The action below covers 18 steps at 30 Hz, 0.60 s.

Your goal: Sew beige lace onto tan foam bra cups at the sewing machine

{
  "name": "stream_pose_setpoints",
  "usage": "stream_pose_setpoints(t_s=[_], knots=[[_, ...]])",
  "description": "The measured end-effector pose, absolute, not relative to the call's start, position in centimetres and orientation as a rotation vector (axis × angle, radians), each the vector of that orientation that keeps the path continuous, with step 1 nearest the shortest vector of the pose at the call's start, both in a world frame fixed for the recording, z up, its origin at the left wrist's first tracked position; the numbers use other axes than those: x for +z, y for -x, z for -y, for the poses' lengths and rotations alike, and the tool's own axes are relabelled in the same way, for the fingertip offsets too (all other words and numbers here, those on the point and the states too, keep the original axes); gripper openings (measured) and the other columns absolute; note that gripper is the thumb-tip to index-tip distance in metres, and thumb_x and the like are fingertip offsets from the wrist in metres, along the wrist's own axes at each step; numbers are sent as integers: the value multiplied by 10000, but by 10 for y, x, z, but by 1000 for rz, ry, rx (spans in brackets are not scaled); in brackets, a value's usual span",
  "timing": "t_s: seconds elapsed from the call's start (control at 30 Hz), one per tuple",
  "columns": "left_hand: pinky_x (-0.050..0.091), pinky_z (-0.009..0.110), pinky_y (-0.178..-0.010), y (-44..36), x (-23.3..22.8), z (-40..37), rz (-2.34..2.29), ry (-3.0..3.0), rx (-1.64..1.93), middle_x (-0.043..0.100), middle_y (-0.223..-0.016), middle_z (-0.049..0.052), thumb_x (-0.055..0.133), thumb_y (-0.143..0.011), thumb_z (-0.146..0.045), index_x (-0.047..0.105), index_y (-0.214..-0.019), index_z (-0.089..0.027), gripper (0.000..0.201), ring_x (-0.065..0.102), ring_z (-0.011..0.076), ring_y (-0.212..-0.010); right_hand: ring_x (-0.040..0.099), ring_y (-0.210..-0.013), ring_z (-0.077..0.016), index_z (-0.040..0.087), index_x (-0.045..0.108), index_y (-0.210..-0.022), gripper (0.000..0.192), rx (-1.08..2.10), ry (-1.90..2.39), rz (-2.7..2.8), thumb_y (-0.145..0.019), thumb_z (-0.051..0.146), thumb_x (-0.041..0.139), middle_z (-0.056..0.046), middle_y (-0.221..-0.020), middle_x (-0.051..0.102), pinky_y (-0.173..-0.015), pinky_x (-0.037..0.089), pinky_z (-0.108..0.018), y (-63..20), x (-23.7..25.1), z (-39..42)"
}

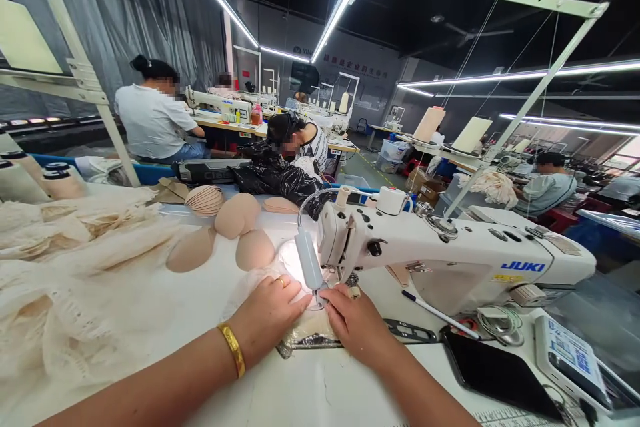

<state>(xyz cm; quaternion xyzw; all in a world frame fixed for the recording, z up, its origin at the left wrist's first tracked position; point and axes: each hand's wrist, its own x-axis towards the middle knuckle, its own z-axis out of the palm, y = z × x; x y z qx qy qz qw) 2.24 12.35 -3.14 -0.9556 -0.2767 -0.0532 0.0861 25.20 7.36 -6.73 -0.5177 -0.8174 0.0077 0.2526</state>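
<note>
My left hand (270, 312), with a ring and a gold bangle on the wrist, presses flat on a pale lace fabric piece (309, 328) at the needle of a white JUKI sewing machine (450, 253). My right hand (357, 323) lies on the same piece just right of the needle, fingertips close to the presser foot. A small lamp (309, 261) on a flexible neck lights the spot brightly. Several beige foam cups (239, 215) lie on the white table (310, 387) behind my hands.
A heap of cream lace (65, 280) fills the left of the table. A black phone (500, 373), a pen (434, 310), small scissors and a control panel (570, 353) lie at the right. Other people sit at machines farther back.
</note>
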Motion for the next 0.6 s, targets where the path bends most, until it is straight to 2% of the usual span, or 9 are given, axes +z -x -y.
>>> stream_pose_setpoints(t_s=[0.17,0.33,0.5,0.6], knots=[[487,450,-703,-25,-29,-126,856,2858,-123,692,-938,106,499,-909,-58,667,-1157,-165,318,649,327,-900,654,-842,-250,224,656,-1205,277,-16,1416,2235,-1019,149,465,-88,-992,709,-718,531,-360,-252,-68,-72],[506,472,-741,-25,-30,-128,897,2851,-116,689,-1027,118,583,-904,-157,655,-1146,-180,254,651,347,-971,669,-756,-250,230,656,-1166,267,-128,1398,2259,-1040,168,429,-85,-968,717,-627,530,-355,-250,-73,-70],[514,476,-785,-27,-31,-128,956,2833,-91,686,-1062,117,517,-972,-183,653,-1125,-173,206,651,341,-1030,709,-778,-254,233,650,-1184,260,-214,1250,2215,-1062,211,421,-99,-985,725,-615,566,-350,-253,-84,-73],[514,451,-753,-25,-25,-122,982,2847,-37,703,-1015,147,521,-950,-117,692,-993,-131,177,669,340,-997,705,-760,-236,243,653,-1146,249,-212,1152,2229,-1055,185,429,-78,-931,716,-631,582,-337,-250,-80,-69]])
